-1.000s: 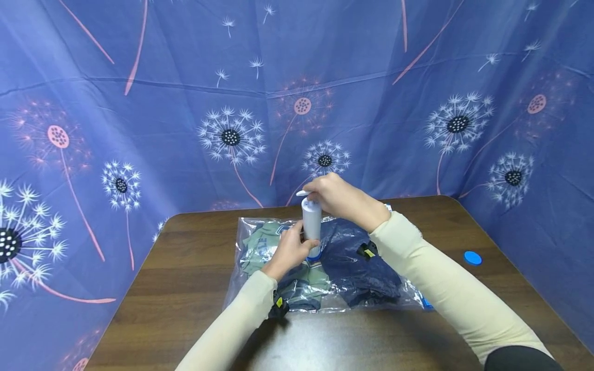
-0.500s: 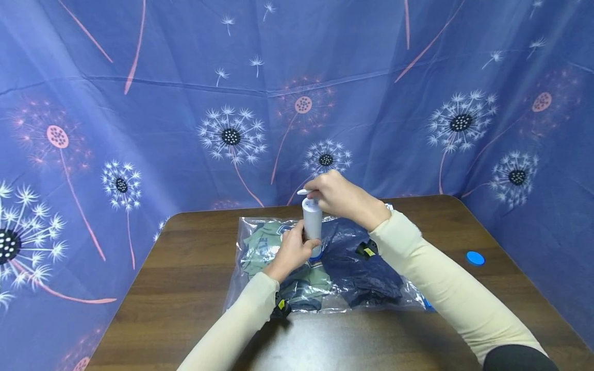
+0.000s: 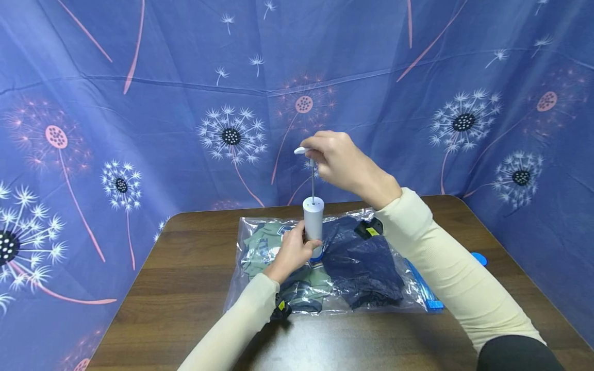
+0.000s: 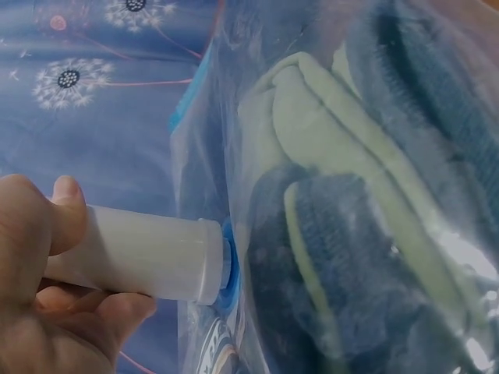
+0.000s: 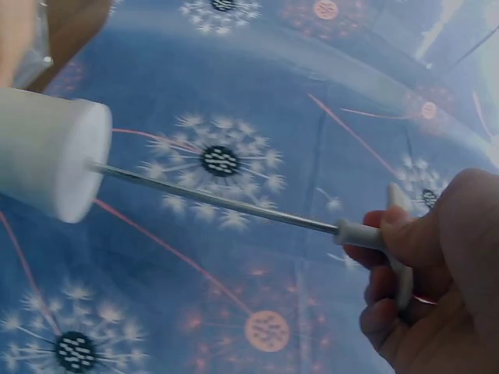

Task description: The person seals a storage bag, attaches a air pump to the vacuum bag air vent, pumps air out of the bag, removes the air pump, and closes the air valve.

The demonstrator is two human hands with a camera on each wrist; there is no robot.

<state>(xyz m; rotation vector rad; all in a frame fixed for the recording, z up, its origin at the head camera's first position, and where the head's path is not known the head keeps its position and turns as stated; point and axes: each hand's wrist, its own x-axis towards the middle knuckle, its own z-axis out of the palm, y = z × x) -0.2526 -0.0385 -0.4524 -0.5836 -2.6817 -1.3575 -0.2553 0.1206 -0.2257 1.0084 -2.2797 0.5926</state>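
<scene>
A white hand pump [image 3: 313, 219] stands upright on the blue valve [image 4: 228, 269] of a clear plastic vacuum bag [image 3: 339, 304]. My left hand [image 3: 294, 246] grips the pump's barrel near its lower end. Above it my right hand [image 3: 341, 162] holds the white T-shaped pump handle [image 5: 361, 234], fingers curled round it. The thin metal rod [image 5: 218, 202] shows between barrel and handle, pulled well out. Inside the bag lie green clothing [image 3: 260, 245] on the left and dark navy clothing [image 3: 357, 268] on the right.
The bag lies on a brown wooden table [image 3: 185, 288]. A blue round cap [image 3: 480, 258] sits at the right, partly behind the right sleeve. A blue slider strip [image 3: 429, 296] lies along the bag's right edge. A patterned blue cloth [image 3: 176, 129] hangs behind the table.
My right hand has risen with the pump handle, drawing the metal rod up out of the barrel. My left hand has stayed on the barrel. The right sleeve now covers part of the blue cap.
</scene>
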